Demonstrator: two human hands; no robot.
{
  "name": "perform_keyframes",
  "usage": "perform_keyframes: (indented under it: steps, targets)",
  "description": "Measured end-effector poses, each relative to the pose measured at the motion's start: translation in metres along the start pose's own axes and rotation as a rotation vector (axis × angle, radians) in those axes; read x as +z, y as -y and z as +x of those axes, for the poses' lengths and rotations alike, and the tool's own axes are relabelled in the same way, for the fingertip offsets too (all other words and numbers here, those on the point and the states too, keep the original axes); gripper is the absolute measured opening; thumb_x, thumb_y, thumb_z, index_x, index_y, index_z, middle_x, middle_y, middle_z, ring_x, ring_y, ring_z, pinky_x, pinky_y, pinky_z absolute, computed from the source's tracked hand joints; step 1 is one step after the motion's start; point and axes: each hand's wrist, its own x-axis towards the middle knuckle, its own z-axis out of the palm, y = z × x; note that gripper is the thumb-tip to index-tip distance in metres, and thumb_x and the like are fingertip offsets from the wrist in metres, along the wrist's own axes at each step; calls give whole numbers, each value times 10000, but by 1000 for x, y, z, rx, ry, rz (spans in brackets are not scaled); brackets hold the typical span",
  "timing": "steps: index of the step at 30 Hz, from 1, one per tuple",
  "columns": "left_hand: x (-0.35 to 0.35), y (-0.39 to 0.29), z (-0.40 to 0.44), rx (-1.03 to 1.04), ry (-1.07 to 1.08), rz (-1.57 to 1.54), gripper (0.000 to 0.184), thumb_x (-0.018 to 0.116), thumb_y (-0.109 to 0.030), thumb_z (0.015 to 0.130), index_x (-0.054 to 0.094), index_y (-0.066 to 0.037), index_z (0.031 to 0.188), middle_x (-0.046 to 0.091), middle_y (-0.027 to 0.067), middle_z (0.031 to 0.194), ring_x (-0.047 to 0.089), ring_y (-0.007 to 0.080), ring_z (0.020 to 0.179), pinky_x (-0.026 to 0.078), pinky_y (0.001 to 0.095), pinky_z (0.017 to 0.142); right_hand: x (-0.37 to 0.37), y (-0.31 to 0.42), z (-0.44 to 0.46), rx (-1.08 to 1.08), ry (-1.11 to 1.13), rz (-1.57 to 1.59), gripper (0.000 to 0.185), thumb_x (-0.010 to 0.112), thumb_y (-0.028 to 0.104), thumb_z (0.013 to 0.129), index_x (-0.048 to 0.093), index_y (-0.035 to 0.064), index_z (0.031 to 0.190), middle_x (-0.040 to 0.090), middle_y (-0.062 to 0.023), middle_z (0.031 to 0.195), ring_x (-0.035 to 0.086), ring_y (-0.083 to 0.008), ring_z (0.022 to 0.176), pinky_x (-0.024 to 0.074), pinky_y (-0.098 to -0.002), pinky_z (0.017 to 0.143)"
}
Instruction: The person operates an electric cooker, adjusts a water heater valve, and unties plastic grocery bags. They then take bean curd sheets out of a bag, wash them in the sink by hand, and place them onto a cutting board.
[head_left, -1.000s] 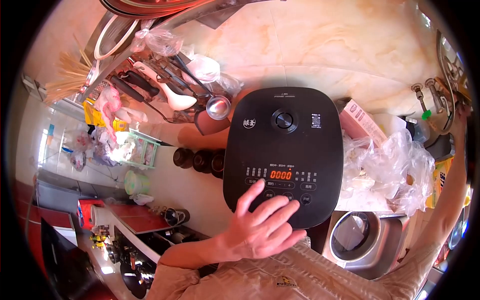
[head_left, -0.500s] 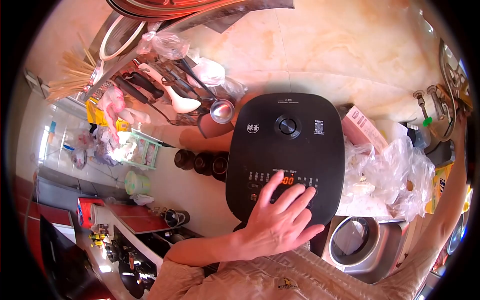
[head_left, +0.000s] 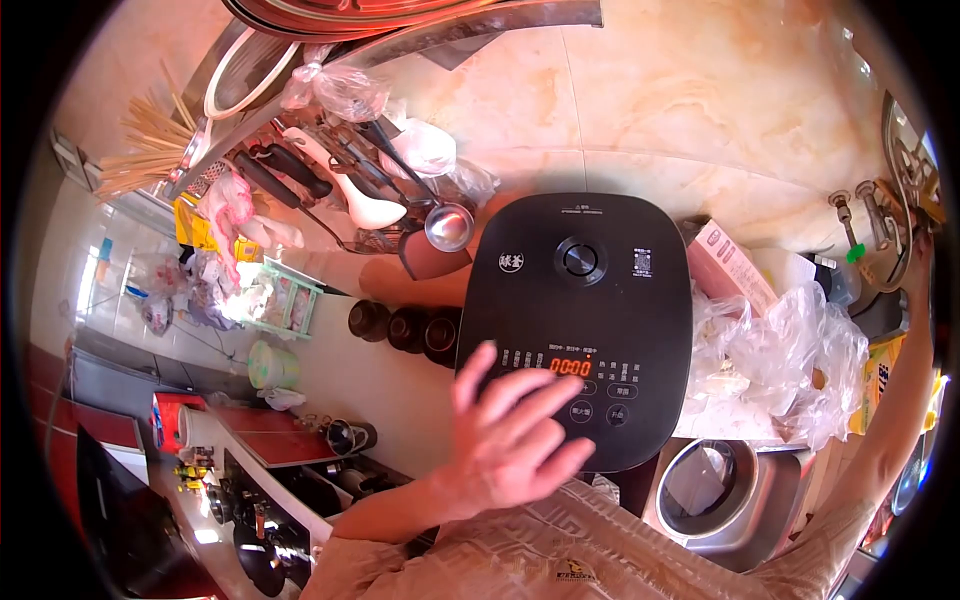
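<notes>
A black rice cooker with a rounded square lid stands in front of me, its orange display reading 00:00. Over the lower left part of its lid is my left hand, blurred by motion, fingers spread and holding nothing. Touch buttons show just right of the fingers. My right arm stretches up along the right edge. At its end, my right hand is near the metal taps, its fingers not discernible.
Clear plastic bags and a pink box sit right of the cooker. A round metal pot stands in the sink. Dark jars line the left side, below a hanging ladle and other utensils.
My left hand has drawn left and down from the control panel, uncovering the full display and several buttons. My right arm stays at the right edge.
</notes>
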Motion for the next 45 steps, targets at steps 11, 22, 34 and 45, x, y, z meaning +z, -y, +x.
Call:
perform_keyframes:
  steps: [11, 22, 34, 45]
  targets:
    - [-12, 32, -26, -38, 32, 130, 324, 715, -258, 740, 533, -74, 545, 682, 66, 991, 591, 211, 971, 274, 540, 1049, -7, 20, -12, 28, -15, 41, 351, 600, 225, 798, 621, 12, 1077, 633, -165, 1020, 605, -257, 944, 492, -402, 831]
    - [-15, 43, -20, 32, 107, 23, 343, 704, -280, 718, 515, -70, 524, 654, 69, 1129, 585, 218, 994, 241, 565, 1068, -66, 75, -63, 89, -142, 226, 375, 610, 224, 791, 614, 7, 1097, 629, -167, 1037, 599, -257, 959, 488, -403, 844]
    - [-21, 92, -24, 347, 182, -174, 339, 670, -361, 782, 555, -80, 630, 608, 71, 1189, 514, 207, 1104, 268, 600, 1047, -138, 59, -216, 151, 181, 272, 441, 515, 267, 919, 504, 31, 1291, 520, -131, 1275, 555, -195, 1109, 398, -327, 994]
    - [-24, 94, -15, 340, 124, -213, 330, 668, -362, 786, 587, -77, 640, 632, 54, 1111, 543, 211, 1011, 266, 602, 1037, -138, 127, -282, 126, 374, 390, 291, 526, 187, 931, 560, 8, 1158, 575, -53, 1011, 555, -108, 886, 432, -262, 855]
